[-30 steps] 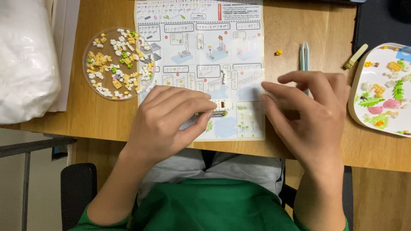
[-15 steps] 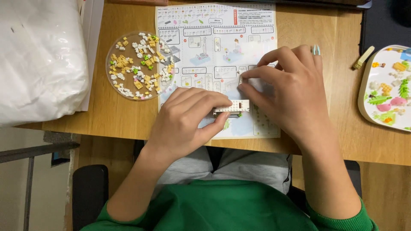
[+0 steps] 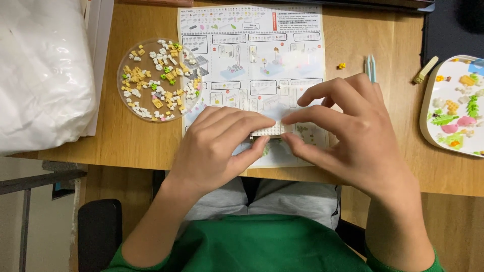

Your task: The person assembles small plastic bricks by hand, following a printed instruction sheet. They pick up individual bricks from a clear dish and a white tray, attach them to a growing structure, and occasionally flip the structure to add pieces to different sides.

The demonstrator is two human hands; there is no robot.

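A small white studded brick plate [image 3: 269,130] is pinched between both hands just above the near edge of a wooden table [image 3: 141,141]. My left hand [image 3: 217,146] grips its left end with thumb below and fingers on top. My right hand [image 3: 353,136] holds its right end between forefinger and thumb, other fingers spread. Beneath the hands lies a printed instruction sheet [image 3: 252,55] with building diagrams.
A clear round dish [image 3: 159,78] of several tiny white, yellow and green bricks sits left of the sheet. A white plastic bag [image 3: 43,70] fills the far left. A white tray [image 3: 454,106] with coloured pieces lies at right, near two pale sticks [image 3: 370,68] and one loose yellow piece [image 3: 342,65].
The view has shifted so everything sits further right. My right hand moved from the table's right side onto the white plate; both hands now hold it.
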